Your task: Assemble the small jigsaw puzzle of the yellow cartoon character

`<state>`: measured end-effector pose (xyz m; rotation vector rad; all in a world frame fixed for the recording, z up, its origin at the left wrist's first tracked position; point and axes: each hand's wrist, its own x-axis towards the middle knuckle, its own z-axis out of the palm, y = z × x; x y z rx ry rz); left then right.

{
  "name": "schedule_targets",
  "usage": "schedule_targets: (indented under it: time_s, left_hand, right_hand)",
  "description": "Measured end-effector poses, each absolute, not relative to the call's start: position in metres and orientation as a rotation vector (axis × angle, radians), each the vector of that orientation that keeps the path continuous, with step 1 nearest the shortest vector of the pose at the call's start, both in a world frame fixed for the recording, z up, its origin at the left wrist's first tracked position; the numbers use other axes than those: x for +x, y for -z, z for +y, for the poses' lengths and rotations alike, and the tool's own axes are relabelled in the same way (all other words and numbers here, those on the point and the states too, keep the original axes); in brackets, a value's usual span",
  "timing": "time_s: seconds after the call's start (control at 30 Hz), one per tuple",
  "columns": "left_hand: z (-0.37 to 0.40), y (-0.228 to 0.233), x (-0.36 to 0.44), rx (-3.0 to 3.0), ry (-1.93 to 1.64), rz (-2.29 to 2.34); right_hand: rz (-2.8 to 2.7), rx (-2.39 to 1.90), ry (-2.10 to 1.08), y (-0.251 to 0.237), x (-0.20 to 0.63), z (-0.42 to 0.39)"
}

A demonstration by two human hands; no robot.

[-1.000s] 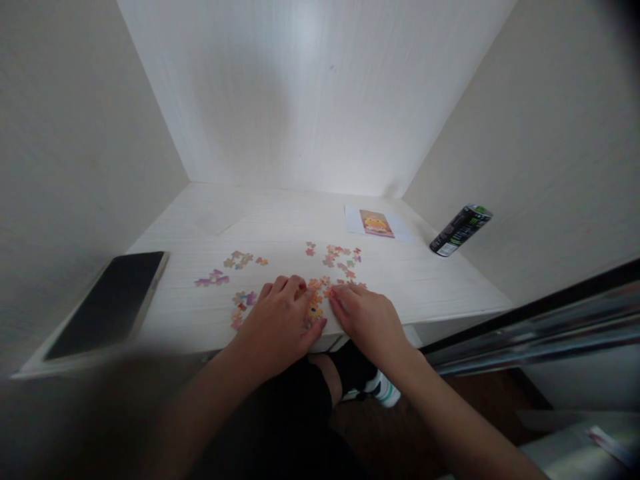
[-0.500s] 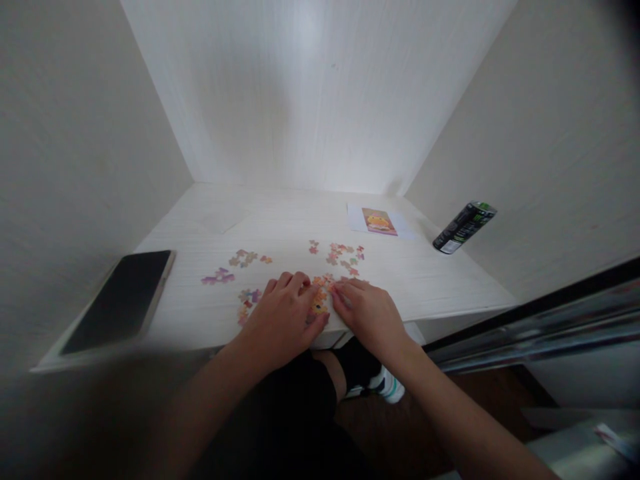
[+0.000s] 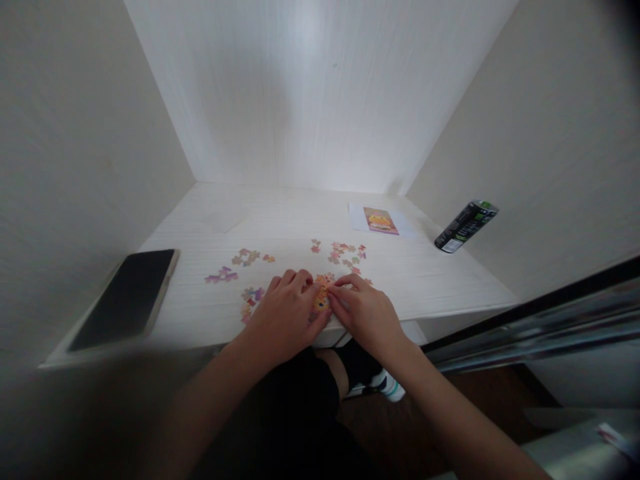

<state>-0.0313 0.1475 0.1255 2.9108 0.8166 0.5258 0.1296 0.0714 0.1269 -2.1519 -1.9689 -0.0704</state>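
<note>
My left hand [image 3: 287,309] rests at the front of the white table with its fingers curled. Its thumb and index finger bracket a joined patch of orange and yellow jigsaw puzzle [image 3: 321,301], covering its left side. From the right, my right hand [image 3: 367,308] presses thumb and index finger together in a pinch at the patch's right edge. A jigsaw piece between those fingertips is mostly hidden. Loose reddish pieces [image 3: 337,252] lie just beyond my right hand. Left of my left hand are mixed pieces [image 3: 249,303], partly covered by it.
More pieces lie farther left, some purple [image 3: 221,275] and some brownish [image 3: 245,257]. A dark-screened tablet [image 3: 125,300] lies at the table's left. Toward the back right is a picture card [image 3: 381,221] on white paper, with a black can [image 3: 465,227] near the right wall.
My right hand's fingers have drawn into a tighter, more raised pinch at the patch's edge. My left hand keeps its place on the puzzle. The whole view has shifted slightly.
</note>
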Motion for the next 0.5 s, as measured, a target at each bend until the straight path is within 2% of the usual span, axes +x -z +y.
schedule_targets:
  time_s: [0.5]
  left_hand:
    - [0.159,-0.123,-0.036,2.819,-0.532,0.653]
  right_hand:
    - [-2.243,-1.729,-0.058,-0.128,0.157,0.073]
